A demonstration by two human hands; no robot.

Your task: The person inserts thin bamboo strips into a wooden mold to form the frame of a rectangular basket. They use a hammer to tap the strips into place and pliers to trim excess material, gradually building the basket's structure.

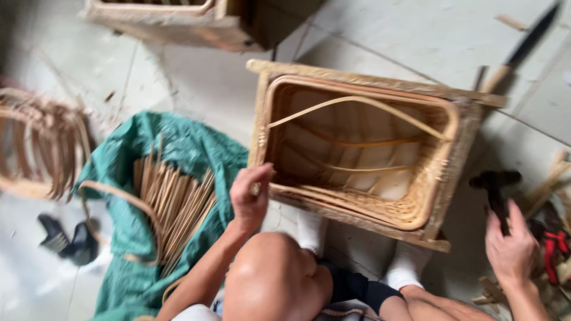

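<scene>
While the woven basket (363, 148) sits on the tiled floor (416, 35) inside a wooden frame (458, 178), it holds only its own bent cane handle strips, which arch across the hollow. The left hand (250, 199) pinches the basket's near rim at about seven o'clock of the basket, fingers closed on the edge. The right hand (510, 246) lies at four o'clock, apart from the basket, curled around the handle of a dark hammer (493, 185). At nine o'clock a green cloth (148, 238) cradles a bundle of thin cane sticks (172, 205). Farther out at nine o'clock stands a blurred cane frame (38, 145), and at eleven o'clock another wooden box (178, 21). A long knife (523, 47) lies at two o'clock.
</scene>
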